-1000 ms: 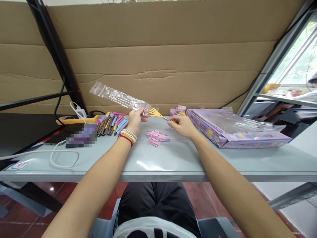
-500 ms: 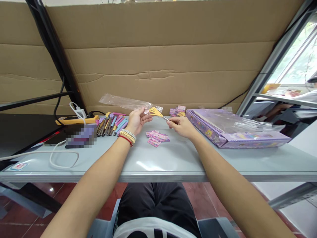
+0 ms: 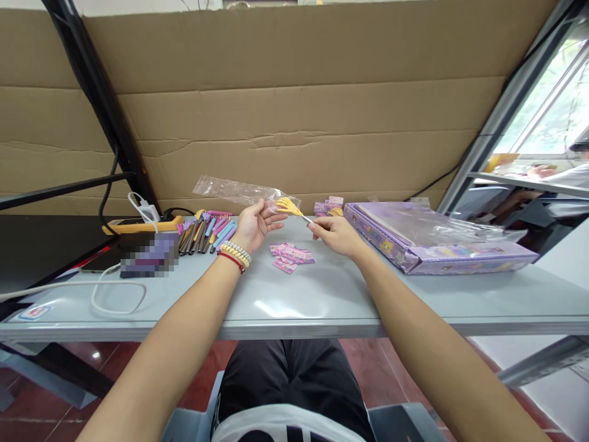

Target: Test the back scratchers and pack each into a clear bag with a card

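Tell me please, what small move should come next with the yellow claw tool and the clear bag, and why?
Probably the right hand should push the yellow claw tool further left into the clear bag. The left hand holds the bag's mouth beside the claw head, and the shaft is outside.

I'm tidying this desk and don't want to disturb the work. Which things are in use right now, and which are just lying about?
In use:
- left hand holding the clear plastic sleeve
- right hand holding the yellow hand-shaped back scratcher, its head at the sleeve's mouth

Lying about:
- row of back scratchers
- pink label cards
- purple box
- power strip
- white cable
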The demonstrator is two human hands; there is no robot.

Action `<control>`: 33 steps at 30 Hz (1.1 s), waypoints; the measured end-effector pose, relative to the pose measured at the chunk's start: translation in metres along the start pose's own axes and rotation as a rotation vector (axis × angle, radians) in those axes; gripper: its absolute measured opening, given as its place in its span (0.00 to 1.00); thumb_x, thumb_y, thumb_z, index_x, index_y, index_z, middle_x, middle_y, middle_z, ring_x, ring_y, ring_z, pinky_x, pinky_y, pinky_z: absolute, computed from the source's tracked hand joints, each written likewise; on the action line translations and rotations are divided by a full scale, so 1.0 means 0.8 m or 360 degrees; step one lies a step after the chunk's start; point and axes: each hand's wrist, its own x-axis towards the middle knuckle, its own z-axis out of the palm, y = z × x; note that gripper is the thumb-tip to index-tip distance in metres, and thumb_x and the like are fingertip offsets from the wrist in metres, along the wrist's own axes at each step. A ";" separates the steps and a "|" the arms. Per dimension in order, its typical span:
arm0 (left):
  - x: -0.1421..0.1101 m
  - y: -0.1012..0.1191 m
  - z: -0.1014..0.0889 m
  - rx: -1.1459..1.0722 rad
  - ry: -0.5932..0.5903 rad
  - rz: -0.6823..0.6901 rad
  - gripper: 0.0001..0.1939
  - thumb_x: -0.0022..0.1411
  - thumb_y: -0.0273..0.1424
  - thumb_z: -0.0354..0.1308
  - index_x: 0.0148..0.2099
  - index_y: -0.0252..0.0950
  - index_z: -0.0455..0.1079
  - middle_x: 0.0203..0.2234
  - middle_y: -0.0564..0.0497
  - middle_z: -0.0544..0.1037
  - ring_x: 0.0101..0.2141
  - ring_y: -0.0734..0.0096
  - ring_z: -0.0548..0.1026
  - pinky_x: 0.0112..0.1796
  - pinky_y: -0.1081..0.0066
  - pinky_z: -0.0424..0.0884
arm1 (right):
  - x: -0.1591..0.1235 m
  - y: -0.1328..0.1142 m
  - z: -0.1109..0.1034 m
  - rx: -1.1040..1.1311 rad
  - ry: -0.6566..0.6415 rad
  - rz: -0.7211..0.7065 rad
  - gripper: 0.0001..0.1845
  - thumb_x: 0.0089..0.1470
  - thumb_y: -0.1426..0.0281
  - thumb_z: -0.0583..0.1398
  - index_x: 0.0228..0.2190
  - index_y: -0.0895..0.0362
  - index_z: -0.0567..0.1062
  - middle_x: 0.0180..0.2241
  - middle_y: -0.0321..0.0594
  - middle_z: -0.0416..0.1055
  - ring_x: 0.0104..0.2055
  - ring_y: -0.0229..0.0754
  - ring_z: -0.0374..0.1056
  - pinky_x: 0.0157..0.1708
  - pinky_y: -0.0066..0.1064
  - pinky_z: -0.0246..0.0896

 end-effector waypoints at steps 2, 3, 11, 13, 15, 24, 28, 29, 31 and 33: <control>0.000 0.000 0.001 -0.0008 0.0000 -0.0014 0.17 0.67 0.35 0.44 0.35 0.32 0.71 0.27 0.45 0.79 0.31 0.63 0.79 0.31 0.67 0.73 | 0.000 0.001 0.001 0.0011 0.0008 -0.0025 0.19 0.54 0.58 0.53 0.21 0.58 0.70 0.19 0.34 0.64 0.21 0.33 0.52 0.23 0.28 0.47; 0.000 0.001 0.001 -0.0020 -0.0001 -0.0010 0.17 0.67 0.35 0.44 0.34 0.32 0.71 0.27 0.44 0.79 0.30 0.64 0.79 0.30 0.67 0.73 | 0.000 0.001 0.001 0.0018 0.0009 -0.0035 0.19 0.54 0.58 0.53 0.22 0.58 0.70 0.20 0.35 0.65 0.21 0.33 0.53 0.24 0.28 0.47; 0.003 0.006 -0.002 -0.0194 -0.0018 0.0037 0.16 0.65 0.32 0.45 0.30 0.32 0.68 0.27 0.46 0.78 0.27 0.69 0.76 0.30 0.69 0.72 | -0.001 0.008 0.000 0.0045 0.0097 -0.0105 0.19 0.54 0.57 0.54 0.27 0.59 0.74 0.24 0.37 0.67 0.25 0.35 0.56 0.26 0.28 0.49; 0.001 0.006 -0.001 -0.0199 -0.0046 0.0019 0.16 0.65 0.32 0.45 0.30 0.32 0.69 0.27 0.46 0.78 0.27 0.69 0.76 0.29 0.69 0.72 | 0.000 0.010 0.001 0.0071 0.0082 -0.0110 0.19 0.54 0.57 0.54 0.28 0.59 0.75 0.24 0.37 0.67 0.25 0.35 0.56 0.27 0.28 0.49; -0.001 0.007 0.000 -0.0216 -0.0070 0.0012 0.16 0.65 0.32 0.45 0.30 0.32 0.69 0.26 0.46 0.78 0.27 0.69 0.76 0.29 0.68 0.72 | 0.000 0.011 0.002 0.0082 0.0066 -0.0117 0.19 0.54 0.57 0.54 0.28 0.59 0.75 0.24 0.37 0.66 0.26 0.35 0.56 0.27 0.28 0.49; -0.003 0.007 0.005 -0.0145 -0.0064 0.0031 0.15 0.66 0.33 0.46 0.32 0.32 0.69 0.23 0.49 0.77 0.24 0.71 0.76 0.28 0.70 0.71 | 0.001 0.010 0.003 0.0150 0.0053 -0.0102 0.19 0.54 0.57 0.55 0.32 0.59 0.75 0.25 0.37 0.67 0.27 0.36 0.57 0.28 0.28 0.50; -0.002 0.001 0.007 0.0054 0.0035 0.0066 0.12 0.64 0.33 0.51 0.33 0.32 0.70 0.23 0.49 0.78 0.25 0.70 0.77 0.27 0.73 0.70 | 0.001 0.008 0.003 0.0140 0.0042 -0.0100 0.19 0.54 0.56 0.54 0.29 0.59 0.74 0.24 0.37 0.66 0.26 0.35 0.56 0.27 0.28 0.50; -0.002 0.000 0.007 0.0094 0.0047 0.0087 0.11 0.63 0.33 0.51 0.33 0.32 0.70 0.24 0.48 0.78 0.25 0.70 0.78 0.27 0.73 0.70 | 0.001 0.008 0.003 0.0143 0.0035 -0.0094 0.19 0.54 0.56 0.54 0.28 0.59 0.73 0.24 0.37 0.66 0.25 0.35 0.55 0.27 0.28 0.49; -0.001 -0.001 0.006 0.0160 0.0056 0.0133 0.10 0.63 0.32 0.52 0.34 0.31 0.71 0.25 0.48 0.78 0.26 0.70 0.78 0.26 0.74 0.70 | 0.001 0.007 0.003 0.0134 0.0019 -0.0080 0.18 0.54 0.56 0.54 0.27 0.58 0.72 0.24 0.36 0.66 0.24 0.34 0.54 0.26 0.28 0.49; -0.001 -0.001 0.005 0.0227 0.0076 0.0178 0.09 0.61 0.32 0.53 0.35 0.31 0.71 0.26 0.48 0.79 0.26 0.71 0.78 0.26 0.74 0.70 | 0.001 0.007 0.002 0.0093 0.0020 -0.0068 0.18 0.54 0.57 0.53 0.25 0.58 0.71 0.23 0.35 0.64 0.24 0.34 0.53 0.26 0.28 0.48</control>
